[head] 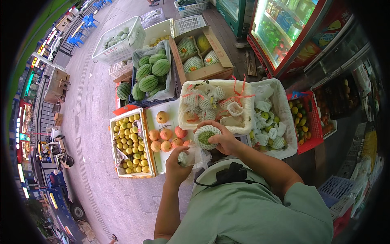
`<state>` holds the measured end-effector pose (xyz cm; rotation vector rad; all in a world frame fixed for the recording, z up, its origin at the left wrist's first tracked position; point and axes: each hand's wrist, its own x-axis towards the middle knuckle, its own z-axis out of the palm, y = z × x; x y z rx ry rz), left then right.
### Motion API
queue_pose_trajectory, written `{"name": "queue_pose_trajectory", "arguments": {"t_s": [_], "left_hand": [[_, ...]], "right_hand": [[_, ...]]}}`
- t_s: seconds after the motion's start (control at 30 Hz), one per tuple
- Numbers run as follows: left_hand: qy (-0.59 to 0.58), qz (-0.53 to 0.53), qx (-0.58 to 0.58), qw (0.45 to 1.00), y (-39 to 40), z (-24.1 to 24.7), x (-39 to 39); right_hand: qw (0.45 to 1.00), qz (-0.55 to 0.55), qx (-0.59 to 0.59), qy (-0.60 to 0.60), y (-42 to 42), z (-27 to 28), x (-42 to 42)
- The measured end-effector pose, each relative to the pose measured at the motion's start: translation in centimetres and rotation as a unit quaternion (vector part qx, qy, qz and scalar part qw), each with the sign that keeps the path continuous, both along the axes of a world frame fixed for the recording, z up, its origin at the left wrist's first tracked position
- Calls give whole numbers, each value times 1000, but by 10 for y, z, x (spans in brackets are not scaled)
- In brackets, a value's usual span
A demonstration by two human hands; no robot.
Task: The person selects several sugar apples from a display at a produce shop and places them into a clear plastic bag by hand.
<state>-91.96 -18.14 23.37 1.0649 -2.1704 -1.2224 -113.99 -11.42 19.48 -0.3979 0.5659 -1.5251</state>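
My right hand [225, 139] grips a green, knobbly fruit, apparently a sugar apple [208, 138], sleeved in a white foam net. Lower and to the left, my left hand [177, 167] is closed around a clear plastic bag [198, 157]. Something pale, perhaps another netted fruit, shows between its fingers; what it is I cannot tell. Just beyond my right hand is a cream lined crate [186, 122] of netted fruit with red ribbons. Several pomegranates [166, 134] rest on a white board left of it.
A box of small yellow fruit [129, 143] stands left, watermelons [152, 71] and a carton of melons [210, 68] beyond. At right are a lined crate of green fruit [288, 134], a red basket [317, 122] and a lit drinks cooler [280, 33]. Paving [91, 106] extends left.
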Motion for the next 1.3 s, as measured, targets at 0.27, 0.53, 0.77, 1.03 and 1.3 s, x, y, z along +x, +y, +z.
{"name": "queue_pose_trajectory", "arguments": {"t_s": [0.27,0.53,0.77,1.03,1.3], "left_hand": [[97,-55,140,984,-2,-6,3],[362,42,396,843,4,-39,19],[436,164,345,815,13,-27,45],[530,84,534,654,23,-51,106],[644,2,554,528,73,-106,139]], "right_hand": [[933,56,-50,353,-4,30,-1],[721,-45,-202,662,-21,66,47],[673,-134,-219,694,-41,85,93],[797,-29,-42,601,-44,93,149],[846,113,20,520,-36,97,187]]}}
